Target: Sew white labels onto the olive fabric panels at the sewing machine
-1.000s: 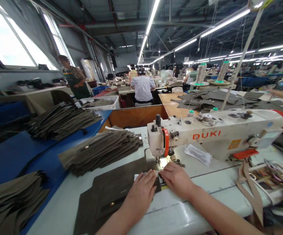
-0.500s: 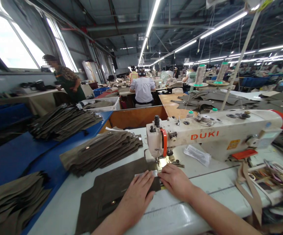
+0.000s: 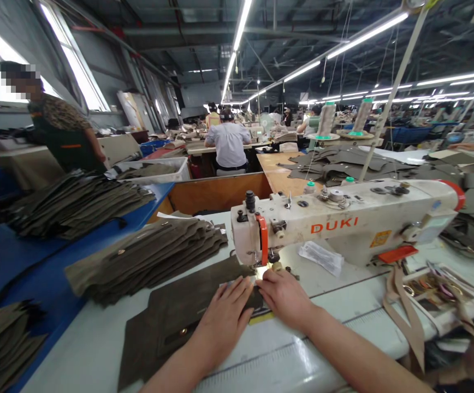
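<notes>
My left hand (image 3: 225, 312) lies flat with its fingers stretched out on a dark olive fabric panel (image 3: 167, 300). A small metal snap (image 3: 183, 331) shows on a strap of that panel. Close by, my right hand (image 3: 285, 299) has its fingers bent and pressed together at the panel's right edge, just in front of the needle area; what its fingertips pinch is hidden. A pale strip partly shows under the left fingertips. Both hands are at the head of a white sewing machine (image 3: 302, 224), whose lamp lights the spot beside the fingers.
Stacked olive fabric pieces (image 3: 147, 256) lie left of the machine; more piles (image 3: 81, 204) are on a blue table (image 3: 69, 262). A clear plastic packet (image 3: 321, 257) is behind my right hand. At right stands a tray (image 3: 462, 305) with scissors and tan straps. Co-workers are around.
The view has turned slightly right, so things sit further left. Both hands stay at the needle area, and less of the pale strip shows. The person at left appears closer.
</notes>
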A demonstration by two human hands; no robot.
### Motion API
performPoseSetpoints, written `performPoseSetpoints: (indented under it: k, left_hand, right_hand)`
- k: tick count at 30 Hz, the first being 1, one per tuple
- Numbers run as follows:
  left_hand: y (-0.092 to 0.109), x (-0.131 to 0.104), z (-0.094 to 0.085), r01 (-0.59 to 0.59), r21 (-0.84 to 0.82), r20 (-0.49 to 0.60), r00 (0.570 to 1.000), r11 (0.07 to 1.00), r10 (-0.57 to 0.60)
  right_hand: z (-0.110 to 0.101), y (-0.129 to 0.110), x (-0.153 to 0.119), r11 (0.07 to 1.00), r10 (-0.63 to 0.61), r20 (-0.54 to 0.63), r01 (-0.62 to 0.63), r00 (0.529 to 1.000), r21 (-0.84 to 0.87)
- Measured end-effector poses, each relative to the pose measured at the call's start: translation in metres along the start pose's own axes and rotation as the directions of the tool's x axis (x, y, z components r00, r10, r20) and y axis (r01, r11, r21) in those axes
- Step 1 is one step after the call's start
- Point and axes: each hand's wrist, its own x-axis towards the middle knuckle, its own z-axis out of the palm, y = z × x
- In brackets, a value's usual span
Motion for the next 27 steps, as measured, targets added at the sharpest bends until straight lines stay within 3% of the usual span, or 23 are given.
performPoseSetpoints:
  k: [27]
  left_hand:
    - [-0.0010, 0.0040, 0.0019, -0.008, 0.013, -0.035, 0.999, 1.000, 0.008]
  right_hand:
    - [0.0048, 0.0005, 0.0000, 0.998, -0.024, -0.034, 0.022, 0.999, -0.054]
